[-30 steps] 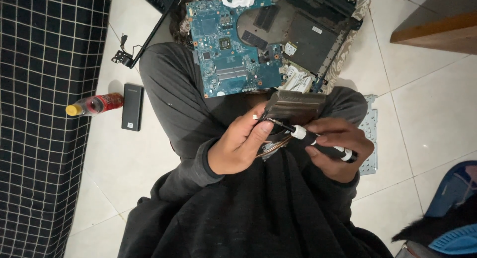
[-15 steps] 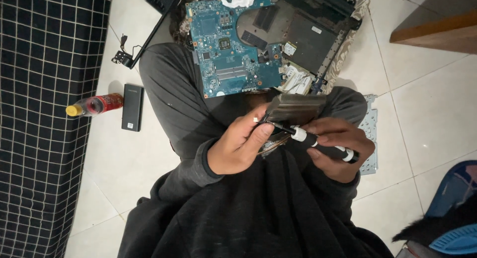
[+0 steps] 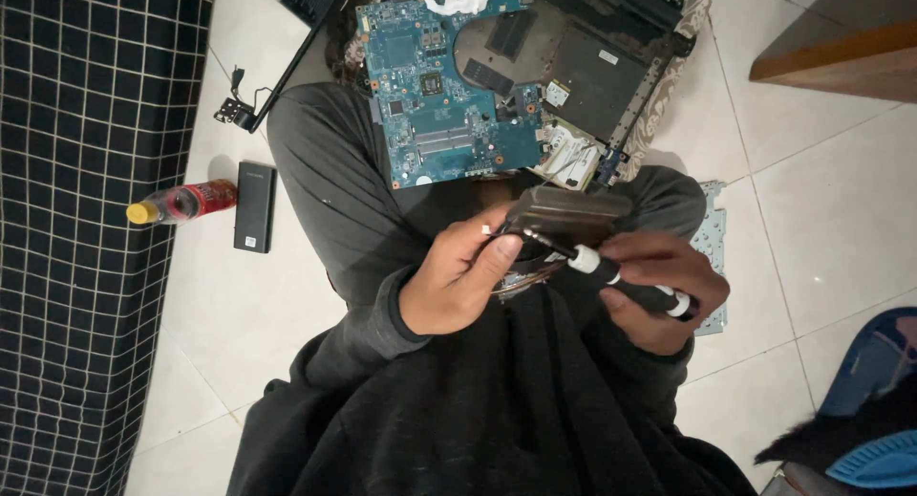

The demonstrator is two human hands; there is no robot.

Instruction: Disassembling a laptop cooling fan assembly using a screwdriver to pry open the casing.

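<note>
The person sits on a tiled floor (image 3: 841, 200) and holds a small dark metal part (image 3: 565, 219) over the lap, near the middle of the view. The left hand (image 3: 458, 286) is closed on the part's left end, thumb lying along its near edge and fingers wrapped under it. The right hand (image 3: 659, 286) is clamped around the black-and-white handle of a screwdriver (image 3: 611, 276), whose thin shaft runs up and left so that the tip meets the part close to the left thumb.

Against the frames from a second and half a second ago, very little differs: both hands keep the same grips, the part sits at the same slant, and the screwdriver tip stays at the same spot. Any turning of the handle is too small to tell.

Just beyond the part, on the far side, a blue circuit board (image 3: 439, 95) rests against the person's knee, with an opened dark laptop shell (image 3: 592, 56) to its right. A perforated metal plate (image 3: 712, 238) lies on the floor beside the right knee. To the left, a small red bottle (image 3: 181, 204) with a yellow cap lies next to a flat black block (image 3: 255, 207), near the edge of a black checked mat (image 3: 86, 219).
</note>
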